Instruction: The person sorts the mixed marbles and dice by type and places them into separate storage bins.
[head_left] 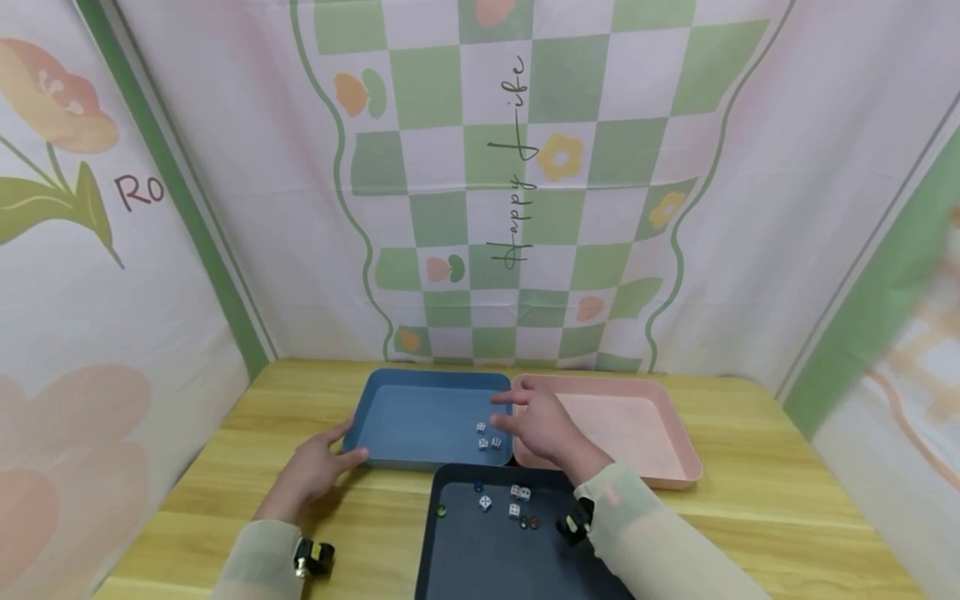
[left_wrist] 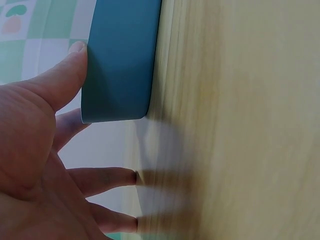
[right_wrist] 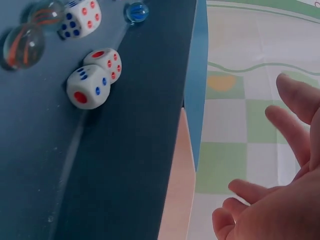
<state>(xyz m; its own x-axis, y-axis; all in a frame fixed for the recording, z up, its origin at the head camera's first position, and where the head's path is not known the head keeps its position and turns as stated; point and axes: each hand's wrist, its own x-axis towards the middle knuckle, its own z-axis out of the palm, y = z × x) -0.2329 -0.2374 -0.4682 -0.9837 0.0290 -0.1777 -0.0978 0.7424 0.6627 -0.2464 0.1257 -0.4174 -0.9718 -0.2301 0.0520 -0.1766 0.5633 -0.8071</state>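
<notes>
My left hand (head_left: 311, 467) holds the near left corner of the blue tray (head_left: 420, 417), thumb at the front rim and index finger round the side. Its other fingertips touch the table in the left wrist view. Over the blue tray's right edge hovers my right hand (head_left: 543, 425), fingers spread and nothing between them. Just below it, three white dice (head_left: 483, 444) lie in that tray's near right part. The dark tray (head_left: 480, 567) in front holds several white dice (right_wrist: 89, 87), a blue marble (right_wrist: 137, 12), a green marble (head_left: 442, 511) and two clear marbles with orange swirls (right_wrist: 25, 46).
A pink tray (head_left: 626, 425) stands right beside the blue one, partly behind my right hand and forearm. All three trays sit close together on a wooden table (head_left: 780, 500). Printed curtains (head_left: 555, 208) hang behind the table and at both sides.
</notes>
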